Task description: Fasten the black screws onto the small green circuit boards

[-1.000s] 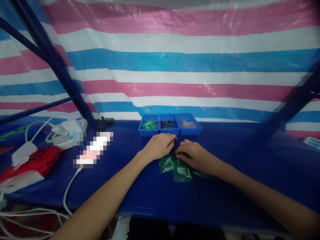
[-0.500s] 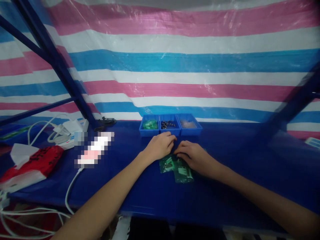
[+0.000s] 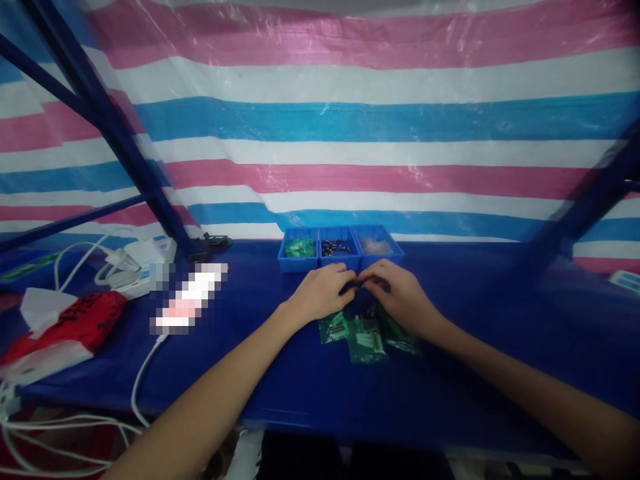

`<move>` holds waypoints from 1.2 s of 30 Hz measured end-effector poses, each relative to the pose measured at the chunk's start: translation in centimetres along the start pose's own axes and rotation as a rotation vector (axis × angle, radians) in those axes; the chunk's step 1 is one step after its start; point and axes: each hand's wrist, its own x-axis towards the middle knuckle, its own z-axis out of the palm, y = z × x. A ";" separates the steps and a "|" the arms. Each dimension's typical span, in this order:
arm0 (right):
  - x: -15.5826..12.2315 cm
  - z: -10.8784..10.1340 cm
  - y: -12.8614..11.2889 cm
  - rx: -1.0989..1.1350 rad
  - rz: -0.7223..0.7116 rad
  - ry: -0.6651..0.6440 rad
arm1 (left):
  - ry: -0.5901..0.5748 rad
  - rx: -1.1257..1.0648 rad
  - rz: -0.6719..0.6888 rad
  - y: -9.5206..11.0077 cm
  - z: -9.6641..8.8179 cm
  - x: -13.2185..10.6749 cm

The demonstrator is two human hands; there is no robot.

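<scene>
While my left hand (image 3: 325, 290) and right hand (image 3: 400, 293) curl close together just past the green bags (image 3: 369, 341) lying on the table (image 3: 310, 383), I cannot tell whether either grip pinches anything. Three bins (image 3: 299, 265) stand side by side beyond, probably so both hands reach them easily.

What the fingers (image 3: 349, 275) hold, if anything, seems too small for us to tell; the right hand (image 3: 401, 297) partly hides a green packet (image 3: 401, 340).

Red packet (image 3: 100, 319), probably tissues, near a white power strip (image 3: 134, 287).
</scene>
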 end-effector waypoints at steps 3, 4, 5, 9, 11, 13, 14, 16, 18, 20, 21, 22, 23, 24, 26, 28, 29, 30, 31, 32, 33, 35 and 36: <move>-0.2 0.1 -0.2 0.096 0.024 0.055 | 0.040 -0.014 0.028 0.1 0.0 0.1; -0.2 0.1 -0.2 0.128 0.034 0.066 | 0.061 -0.018 0.035 0.2 0.0 0.2; -0.2 0.2 -0.2 0.157 0.044 0.075 | 0.080 -0.021 0.041 0.2 0.0 0.2; -0.2 0.3 0.2 0.234 0.085 0.077 | 0.133 -0.023 0.059 0.3 -0.1 0.2; -0.2 0.3 0.4 0.261 0.106 0.066 | 0.142 -0.021 0.059 0.4 -0.2 0.2; -0.3 0.3 0.5 0.278 0.123 0.052 | 0.138 -0.027 0.056 0.5 -0.3 0.1; -0.3 0.3 0.5 0.283 0.127 0.047 | 0.131 -0.032 0.053 0.5 -0.3 0.1; -0.3 0.3 0.4 0.299 0.127 0.035 | 0.119 -0.045 0.042 0.6 -0.4 0.1; -0.3 0.3 0.3 0.320 0.120 0.026 | 0.111 -0.057 0.033 0.7 -0.4 0.1; -0.4 0.4 0.3 0.347 0.118 0.025 | 0.111 -0.072 0.028 0.7 -0.4 0.1; -0.3 0.5 0.3 0.361 0.122 0.028 | 0.113 -0.081 0.026 0.8 -0.4 0.1; -0.3 0.5 0.4 0.375 0.126 0.033 | 0.115 -0.088 0.022 0.8 -0.4 0.1; -0.3 0.6 0.4 0.388 0.132 0.037 | 0.116 -0.092 0.018 0.8 -0.4 0.1; -0.3 0.6 0.5 0.398 0.138 0.042 | 0.115 -0.092 0.011 0.8 -0.3 0.1; -0.2 0.6 0.6 0.402 0.147 0.048 | 0.111 -0.088 0.000 0.8 -0.3 0.1; -0.2 0.6 0.7 0.388 0.153 0.048 | 0.107 -0.084 -0.004 0.8 -0.4 0.1; -0.1 0.6 0.8 0.379 0.157 0.046 | 0.104 -0.083 -0.001 0.8 -0.4 0.1; -0.1 0.6 0.8 0.370 0.162 0.043 | 0.101 -0.082 0.005 0.8 -0.4 0.1; -0.1 0.5 0.8 0.363 0.166 0.040 | 0.095 -0.078 0.013 0.8 -0.4 0.1; 0.0 0.5 0.8 0.356 0.171 0.038 | 0.090 -0.073 0.021 0.8 -0.4 0.1; 0.0 0.5 0.8 0.350 0.174 0.036 | 0.086 -0.068 0.028 0.7 -0.4 0.1; 0.0 0.4 0.7 0.341 0.173 0.034 | 0.078 -0.057 0.039 0.7 -0.4 0.1; 0.0 0.3 0.7 0.337 0.171 0.033 | 0.076 -0.052 0.043 0.7 -0.4 0.0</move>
